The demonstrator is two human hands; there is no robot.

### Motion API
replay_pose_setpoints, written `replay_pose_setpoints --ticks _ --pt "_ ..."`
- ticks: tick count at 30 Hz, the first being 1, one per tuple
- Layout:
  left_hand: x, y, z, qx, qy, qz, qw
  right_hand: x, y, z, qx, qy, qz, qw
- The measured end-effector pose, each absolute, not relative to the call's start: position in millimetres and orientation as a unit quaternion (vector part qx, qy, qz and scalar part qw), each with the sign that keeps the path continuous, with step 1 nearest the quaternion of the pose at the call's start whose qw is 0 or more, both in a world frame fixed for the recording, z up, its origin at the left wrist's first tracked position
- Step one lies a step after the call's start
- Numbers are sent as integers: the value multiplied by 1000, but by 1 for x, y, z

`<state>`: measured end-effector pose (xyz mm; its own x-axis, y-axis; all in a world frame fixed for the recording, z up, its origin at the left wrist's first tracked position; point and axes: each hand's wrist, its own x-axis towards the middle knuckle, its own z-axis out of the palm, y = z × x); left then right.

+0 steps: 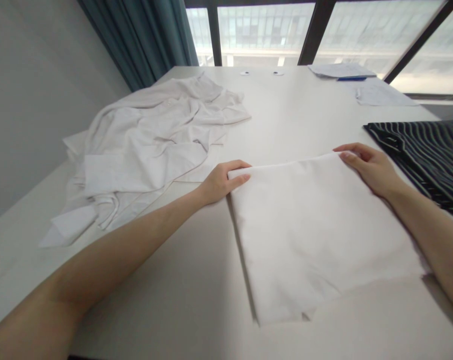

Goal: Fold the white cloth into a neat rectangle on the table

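A folded white cloth, perhaps a garment, hangs or lies slanted over the table in front of me. My left hand pinches its far left corner between thumb and fingers. At the far right corner, my right hand grips the same edge, thumb on top and fingers behind. The top edge runs nearly straight between both hands. Toward me, the lower edge is uneven, with a small fold near its left end. Whether the near part touches the table cannot be made out.
A heap of crumpled white garments covers the left of the white table. Dark striped clothing lies at the right. Papers and a blue pen rest at the far right, and two small white items near the far edge.
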<state>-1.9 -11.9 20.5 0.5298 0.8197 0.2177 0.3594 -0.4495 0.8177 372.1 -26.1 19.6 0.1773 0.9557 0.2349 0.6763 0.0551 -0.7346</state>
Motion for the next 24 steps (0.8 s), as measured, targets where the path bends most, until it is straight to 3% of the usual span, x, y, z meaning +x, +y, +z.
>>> replay_pose_setpoints --ticks 9,24 --pt "-2 -9 20 720 364 351 475 375 -25 23 -632 -464 355 509" --pt "-3 -8 17 691 355 374 507 375 -28 32 -622 -429 437 487"
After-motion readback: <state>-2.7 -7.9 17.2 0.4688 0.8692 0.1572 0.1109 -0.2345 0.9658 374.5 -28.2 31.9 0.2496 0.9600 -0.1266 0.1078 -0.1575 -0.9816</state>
